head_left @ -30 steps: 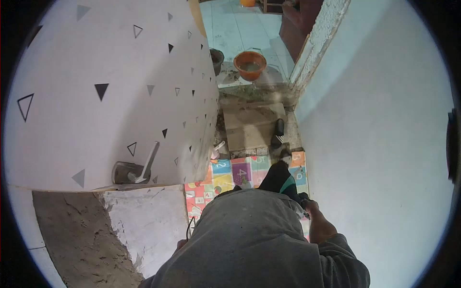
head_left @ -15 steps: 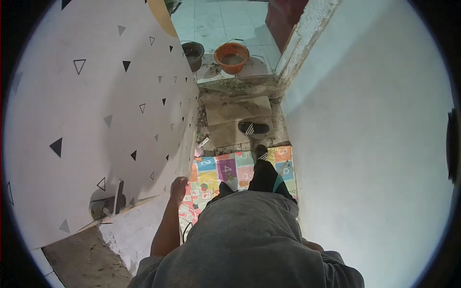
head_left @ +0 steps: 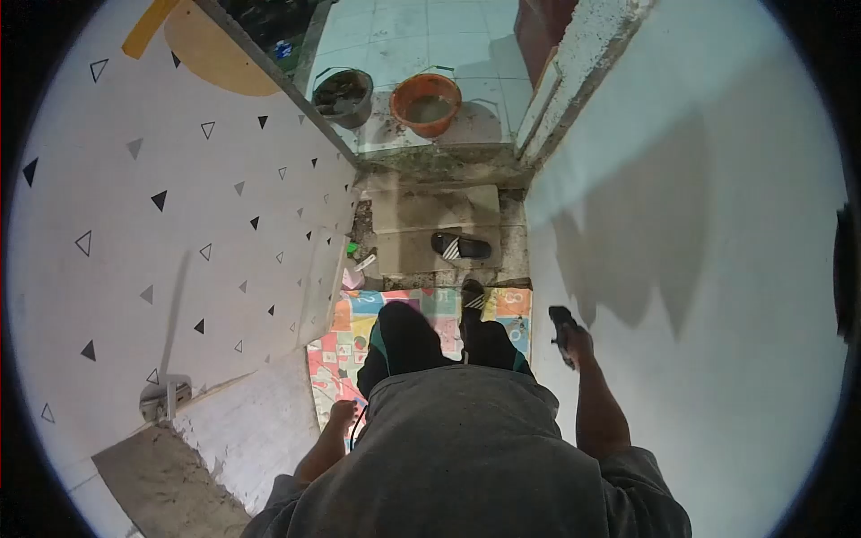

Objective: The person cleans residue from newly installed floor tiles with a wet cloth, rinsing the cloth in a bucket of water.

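Observation:
My right hand (head_left: 578,345) is wrapped round a dark tool (head_left: 563,334), whose kind I cannot make out, beside the white wall on the right. On the other side, my left hand (head_left: 343,412) hangs low next to my body over the colourful mat (head_left: 336,359). Its fingers are curled and small in view, so whether anything is in them cannot be seen. A black slide sandal with white stripes (head_left: 462,247) lies on the step past the mat, and another striped sandal (head_left: 473,298) is at the mat's far edge.
An orange bucket (head_left: 451,100) and a dark bucket (head_left: 361,112) stand on the tiles beyond the doorway. The patterned door (head_left: 224,269) with its handle (head_left: 170,399) is on the left. A rough-edged frame (head_left: 574,81) stands at the right.
My right hand has come into view with the dark tool. My left hand has moved lower. One knee has risen, and the patterned door appears farther to the left, showing more of the dark bucket.

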Motion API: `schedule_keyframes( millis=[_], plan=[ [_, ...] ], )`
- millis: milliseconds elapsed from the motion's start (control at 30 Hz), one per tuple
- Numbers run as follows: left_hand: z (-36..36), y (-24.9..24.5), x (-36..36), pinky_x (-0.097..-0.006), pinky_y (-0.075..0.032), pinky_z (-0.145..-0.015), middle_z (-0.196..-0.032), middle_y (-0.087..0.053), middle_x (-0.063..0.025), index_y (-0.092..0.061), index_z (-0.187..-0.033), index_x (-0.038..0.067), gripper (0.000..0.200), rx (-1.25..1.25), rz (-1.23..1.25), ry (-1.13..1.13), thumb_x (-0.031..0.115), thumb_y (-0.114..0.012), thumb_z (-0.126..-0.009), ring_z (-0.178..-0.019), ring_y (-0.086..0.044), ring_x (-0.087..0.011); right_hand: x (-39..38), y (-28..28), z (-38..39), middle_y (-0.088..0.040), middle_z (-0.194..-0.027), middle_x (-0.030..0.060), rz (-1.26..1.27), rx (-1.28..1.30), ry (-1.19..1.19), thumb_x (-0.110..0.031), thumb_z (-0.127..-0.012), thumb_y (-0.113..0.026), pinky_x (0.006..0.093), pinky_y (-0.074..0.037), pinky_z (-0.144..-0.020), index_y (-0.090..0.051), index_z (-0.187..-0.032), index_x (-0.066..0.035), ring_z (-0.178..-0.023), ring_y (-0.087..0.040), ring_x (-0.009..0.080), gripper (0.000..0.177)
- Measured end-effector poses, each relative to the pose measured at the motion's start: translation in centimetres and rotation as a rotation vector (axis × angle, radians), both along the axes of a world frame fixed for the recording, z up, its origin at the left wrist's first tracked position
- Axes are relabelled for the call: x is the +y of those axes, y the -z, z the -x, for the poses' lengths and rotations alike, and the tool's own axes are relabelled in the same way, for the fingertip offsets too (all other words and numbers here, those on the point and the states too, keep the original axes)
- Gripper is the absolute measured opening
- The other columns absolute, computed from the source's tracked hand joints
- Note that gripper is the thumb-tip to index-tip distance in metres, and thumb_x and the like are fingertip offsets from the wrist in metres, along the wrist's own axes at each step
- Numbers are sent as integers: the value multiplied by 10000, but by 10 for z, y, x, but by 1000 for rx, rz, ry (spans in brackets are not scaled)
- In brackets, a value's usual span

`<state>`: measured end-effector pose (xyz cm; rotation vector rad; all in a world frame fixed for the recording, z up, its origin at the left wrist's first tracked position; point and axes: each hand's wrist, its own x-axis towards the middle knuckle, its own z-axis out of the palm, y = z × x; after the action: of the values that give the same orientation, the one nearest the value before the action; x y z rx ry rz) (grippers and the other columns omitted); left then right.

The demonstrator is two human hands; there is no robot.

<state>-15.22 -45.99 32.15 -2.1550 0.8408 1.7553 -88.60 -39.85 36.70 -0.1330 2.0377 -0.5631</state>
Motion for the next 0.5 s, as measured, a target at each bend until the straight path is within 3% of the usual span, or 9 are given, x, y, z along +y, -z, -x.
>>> schedule_keyframes(
  millis=[33,100,200,300,333,400,433,500],
  plan=[
    [11,0,3,-413,-555,-731,-830,-724,-107,-731,-995,91,220,15,143,188,269,-604,-978,-792,-712,-260,-33,-25,6,-757,-1028,168,-32,161,-219,-479,-1003,-582,437,-518,-879,-731,-1118,-16,-963,-707,308,500],
    [31,-3,-4,-374,-554,-724,-828,-736,-97,-756,-938,86,274,-55,668,982,297,-595,-1006,-801,-717,-220,-48,29,29,-753,-1120,180,21,107,-73,-509,-976,-627,427,-513,-953,-736,-1166,-33,-1058,-702,331,525],
    [41,4,0,-348,-552,-728,-848,-743,-77,-785,-934,77,286,47,614,650,301,-624,-1011,-787,-706,-210,-97,18,33,-739,-1193,190,131,174,-383,-528,-956,-649,434,-514,-994,-725,-1235,-62,-1133,-688,353,548],
    [43,11,6,-463,-578,-744,-882,-720,-184,-705,-856,95,142,11,609,587,181,-605,-907,-852,-720,-368,-123,15,24,-751,-963,121,121,230,-413,-475,-976,-647,406,-534,-824,-736,-1164,-64,-889,-705,240,460],
    [43,8,5,-455,-579,-748,-892,-724,-177,-713,-885,92,146,-9,563,544,178,-600,-918,-859,-723,-354,-126,22,26,-734,-1207,196,161,43,-411,-546,-950,-648,460,-520,-1003,-710,-1263,-79,-1163,-674,378,565],
    [45,0,-10,-440,-579,-756,-912,-734,-162,-731,-942,87,162,-44,477,475,171,-591,-939,-874,-729,-325,-117,11,22,-737,-1200,194,244,207,-600,-543,-951,-651,466,-521,-1009,-713,-1258,-79,-1153,-678,380,560],
    [67,-22,-27,-420,-569,-701,-915,-735,-113,-733,-1010,70,195,-95,274,187,208,-598,-984,-801,-721,-265,-115,16,20,-739,-1203,186,164,202,-533,-534,-955,-653,463,-524,-1012,-714,-1257,-81,-1146,-681,376,548],
    [76,-36,-61,-396,-548,-640,-903,-718,-82,-718,-1035,45,253,-41,75,50,275,-617,-1004,-748,-697,-213,-102,27,19,-745,-1200,174,100,200,-467,-525,-959,-654,455,-529,-1010,-718,-1249,-86,-1133,-690,366,530]
  ],
)
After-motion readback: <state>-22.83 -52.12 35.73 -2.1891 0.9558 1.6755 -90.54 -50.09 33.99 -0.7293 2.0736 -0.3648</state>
